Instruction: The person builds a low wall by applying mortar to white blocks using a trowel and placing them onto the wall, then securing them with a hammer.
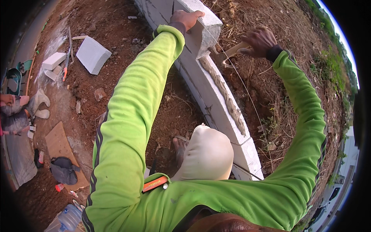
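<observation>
My left hand point(187, 19) grips the top of a pale lightweight block point(210, 33) at the far end of a low wall, its fingers bent over the block's edge. In my right hand point(259, 41) is the wooden handle of a hammer point(233, 51). The hammer's head is close beside the block's lower end; whether they touch I cannot tell. A strip of grey mortar point(224, 94) lies along the wall's top point(220, 112), running from that block toward me. A thin string line point(247, 88) stretches along the wall's right side.
Left of the wall, on red soil, lie a loose block point(92, 55), a handsaw point(67, 58) and smaller block pieces point(54, 61). A board point(63, 143) carries a dark cap point(65, 170). Another person's boots point(38, 103) show at far left. Dry grass covers the right side.
</observation>
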`<act>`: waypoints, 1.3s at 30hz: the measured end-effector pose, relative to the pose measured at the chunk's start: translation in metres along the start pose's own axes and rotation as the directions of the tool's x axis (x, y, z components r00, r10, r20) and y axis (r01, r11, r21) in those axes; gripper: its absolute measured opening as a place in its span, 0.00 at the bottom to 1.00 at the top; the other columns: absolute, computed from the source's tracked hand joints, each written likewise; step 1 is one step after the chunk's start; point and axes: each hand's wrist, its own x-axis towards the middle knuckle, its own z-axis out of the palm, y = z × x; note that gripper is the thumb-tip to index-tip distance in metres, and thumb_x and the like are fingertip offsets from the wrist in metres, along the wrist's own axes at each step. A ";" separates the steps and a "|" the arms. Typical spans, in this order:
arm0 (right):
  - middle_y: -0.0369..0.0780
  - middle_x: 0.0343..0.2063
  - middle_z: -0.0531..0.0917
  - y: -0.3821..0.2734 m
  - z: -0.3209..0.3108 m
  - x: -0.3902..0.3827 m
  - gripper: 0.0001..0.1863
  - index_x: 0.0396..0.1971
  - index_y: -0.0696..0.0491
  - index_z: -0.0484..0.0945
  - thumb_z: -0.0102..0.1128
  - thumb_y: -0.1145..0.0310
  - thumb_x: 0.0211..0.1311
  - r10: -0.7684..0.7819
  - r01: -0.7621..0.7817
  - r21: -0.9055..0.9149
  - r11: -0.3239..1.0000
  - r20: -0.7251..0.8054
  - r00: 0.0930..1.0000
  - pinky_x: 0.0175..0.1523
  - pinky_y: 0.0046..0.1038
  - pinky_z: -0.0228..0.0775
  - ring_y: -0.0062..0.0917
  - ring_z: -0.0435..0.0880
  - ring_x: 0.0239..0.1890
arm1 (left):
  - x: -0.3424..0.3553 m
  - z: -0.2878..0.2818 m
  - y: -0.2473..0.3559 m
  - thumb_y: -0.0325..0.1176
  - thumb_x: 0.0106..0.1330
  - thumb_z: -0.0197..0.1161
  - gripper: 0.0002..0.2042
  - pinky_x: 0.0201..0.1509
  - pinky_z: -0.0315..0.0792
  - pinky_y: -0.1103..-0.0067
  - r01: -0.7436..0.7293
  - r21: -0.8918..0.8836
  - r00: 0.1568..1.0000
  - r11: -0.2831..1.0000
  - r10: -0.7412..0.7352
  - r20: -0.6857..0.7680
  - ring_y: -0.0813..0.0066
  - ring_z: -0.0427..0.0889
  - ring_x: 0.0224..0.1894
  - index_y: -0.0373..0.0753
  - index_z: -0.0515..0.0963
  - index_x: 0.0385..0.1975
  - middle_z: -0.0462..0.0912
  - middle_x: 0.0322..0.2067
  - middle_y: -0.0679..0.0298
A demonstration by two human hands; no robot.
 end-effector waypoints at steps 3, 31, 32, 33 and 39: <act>0.32 0.20 0.80 0.000 0.007 0.001 0.27 0.35 0.42 0.85 0.55 0.32 0.67 0.017 -0.016 0.025 1.000 -0.030 0.999 0.28 0.33 0.74 0.24 0.81 0.24 | 0.002 0.006 -0.008 0.64 0.50 0.73 0.40 0.53 0.79 0.65 -0.053 0.075 0.991 0.996 0.062 -0.116 0.54 0.88 0.43 0.23 0.84 0.41 0.88 0.40 0.44; 0.44 0.23 0.81 0.003 0.010 0.078 0.26 0.37 0.58 0.76 0.44 0.47 0.80 0.785 -0.186 0.913 0.363 -0.192 0.589 0.32 0.40 0.75 0.39 0.81 0.22 | -0.026 0.006 0.018 0.57 0.55 0.73 0.52 0.64 0.73 0.68 0.058 0.021 0.998 0.998 -0.057 -0.027 0.51 0.78 0.63 0.16 0.62 0.67 0.72 0.64 0.35; 0.48 0.24 0.83 0.000 0.023 0.088 0.26 0.37 0.59 0.76 0.44 0.49 0.80 0.746 -0.262 0.792 0.552 -0.328 0.580 0.36 0.45 0.76 0.46 0.84 0.26 | -0.026 0.006 0.019 0.57 0.55 0.73 0.52 0.64 0.74 0.68 0.061 0.025 0.998 0.998 -0.061 -0.026 0.51 0.79 0.63 0.16 0.63 0.67 0.72 0.64 0.35; 0.51 0.26 0.83 -0.002 0.021 0.094 0.25 0.37 0.59 0.77 0.43 0.51 0.80 0.712 -0.314 0.785 0.533 -0.216 0.668 0.40 0.48 0.75 0.50 0.83 0.30 | -0.027 0.004 0.019 0.57 0.55 0.73 0.52 0.63 0.74 0.68 0.063 0.030 0.997 0.998 -0.062 -0.036 0.51 0.79 0.62 0.16 0.63 0.67 0.72 0.64 0.36; 0.58 0.32 0.84 -0.021 0.007 0.101 0.27 0.39 0.59 0.79 0.40 0.50 0.79 0.693 -0.434 0.770 0.468 -0.015 0.720 0.50 0.55 0.72 0.57 0.84 0.41 | -0.029 -0.004 0.017 0.59 0.54 0.73 0.51 0.62 0.74 0.68 0.068 0.066 0.997 0.996 -0.065 -0.043 0.51 0.81 0.60 0.16 0.66 0.65 0.75 0.62 0.36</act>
